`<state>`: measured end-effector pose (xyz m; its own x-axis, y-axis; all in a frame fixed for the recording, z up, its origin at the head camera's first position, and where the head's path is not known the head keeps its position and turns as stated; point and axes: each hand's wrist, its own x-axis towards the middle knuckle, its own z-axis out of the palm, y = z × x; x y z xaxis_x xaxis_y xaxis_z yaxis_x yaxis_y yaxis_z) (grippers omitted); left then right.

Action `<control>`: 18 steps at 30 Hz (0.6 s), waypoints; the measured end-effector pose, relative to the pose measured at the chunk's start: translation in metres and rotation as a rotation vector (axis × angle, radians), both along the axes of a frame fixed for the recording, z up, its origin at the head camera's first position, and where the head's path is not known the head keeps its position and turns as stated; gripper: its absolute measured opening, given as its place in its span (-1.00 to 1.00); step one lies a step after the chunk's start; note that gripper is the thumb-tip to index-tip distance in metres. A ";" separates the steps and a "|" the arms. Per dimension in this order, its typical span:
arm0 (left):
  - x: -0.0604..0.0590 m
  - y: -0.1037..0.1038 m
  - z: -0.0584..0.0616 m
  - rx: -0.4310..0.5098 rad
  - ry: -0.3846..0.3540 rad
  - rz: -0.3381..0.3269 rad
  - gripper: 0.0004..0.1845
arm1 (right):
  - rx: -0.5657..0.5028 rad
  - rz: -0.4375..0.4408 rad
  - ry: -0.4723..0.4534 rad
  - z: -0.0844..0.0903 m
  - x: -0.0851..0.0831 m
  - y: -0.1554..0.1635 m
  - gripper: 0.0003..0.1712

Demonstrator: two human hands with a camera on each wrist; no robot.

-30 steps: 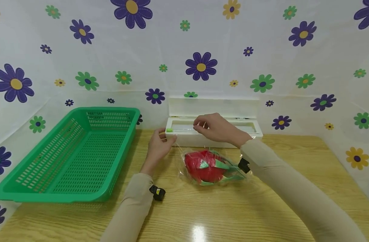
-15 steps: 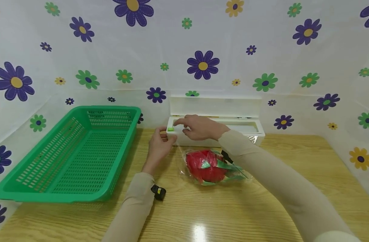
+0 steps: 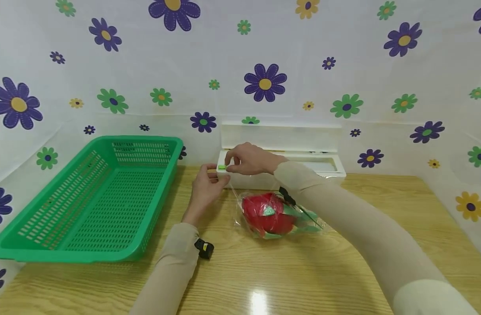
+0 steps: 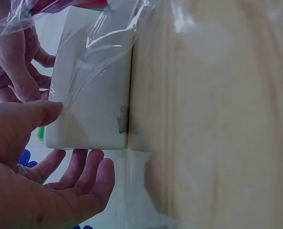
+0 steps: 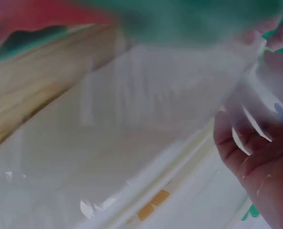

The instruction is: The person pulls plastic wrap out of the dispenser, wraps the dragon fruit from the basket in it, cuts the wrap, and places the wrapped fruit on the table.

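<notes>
A dragon fruit [image 3: 268, 214], red with green tips, lies on the table under clear cling film [image 4: 108, 57] drawn forward from a long white cling film box [image 3: 244, 181]. My left hand [image 3: 205, 189] grips the box's left end, its thumb on the front over the film and its fingers round the end. My right hand [image 3: 250, 159] is bent over the same end, index finger and thumb right at the green slide cutter [image 3: 222, 167]. I cannot tell whether they pinch it. In the right wrist view, the right hand [image 5: 260, 157] shows with its fingers curled, partly behind film.
A green slotted basket [image 3: 157, 210] stands to the left on the wooden table [image 3: 240, 280]. The box's lid [image 3: 281, 138] is raised against a flowered cloth backdrop [image 3: 295, 52] behind it. My right forearm passes over the fruit's leafy end.
My right hand has moved left along the box to the green slide cutter, its pointing index finger now bent down. The left hand stays on the box's left end.
</notes>
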<state>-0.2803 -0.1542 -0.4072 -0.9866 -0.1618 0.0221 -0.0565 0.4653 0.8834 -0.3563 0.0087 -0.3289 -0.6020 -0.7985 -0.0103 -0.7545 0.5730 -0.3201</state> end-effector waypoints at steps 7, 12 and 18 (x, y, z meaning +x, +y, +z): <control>-0.001 0.000 0.001 0.003 -0.008 -0.009 -0.38 | 0.142 0.038 0.009 0.015 -0.004 -0.012 -0.74; 0.001 0.003 -0.001 -0.007 -0.018 -0.022 -0.37 | 0.187 0.068 0.040 0.011 -0.007 -0.017 -0.79; -0.001 0.001 0.000 -0.064 0.029 -0.019 -0.34 | 0.164 0.082 0.056 0.009 -0.007 -0.019 -0.81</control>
<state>-0.2817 -0.1536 -0.4076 -0.9882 -0.1409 0.0607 -0.0220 0.5213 0.8531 -0.3635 -0.0101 -0.3199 -0.5386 -0.8350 -0.1130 -0.8146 0.5503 -0.1834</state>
